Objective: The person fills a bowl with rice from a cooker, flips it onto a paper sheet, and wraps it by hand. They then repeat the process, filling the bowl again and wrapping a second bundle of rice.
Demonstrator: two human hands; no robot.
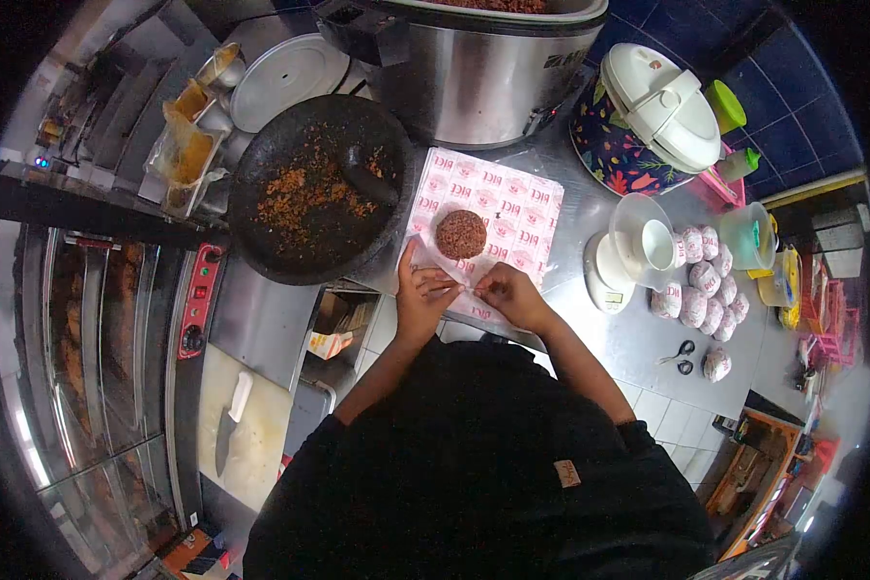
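A round mound of reddish-brown rice point(461, 235) sits on a stack of white wrapping paper point(522, 193) printed in pink with the word RICE. At the near edge of the paper, my left hand point(423, 298) pinches the sheet between its fingers, the index finger stretched along it. Close beside it, my right hand point(512, 296) is closed on the same near edge, its fingertips just short of the left ones. Both hands are on the near side of the rice. The exact fingertip grip is small and partly hidden.
Left of the paper stands a large dark stone mortar point(251, 242) with crumbly spice and a pestle point(369, 177). A big steel rice cooker point(474, 87) is behind. On the right are a kitchen scale point(607, 280), several wrapped balls point(706, 277) and scissors point(684, 358). A knife point(230, 425) lies far left.
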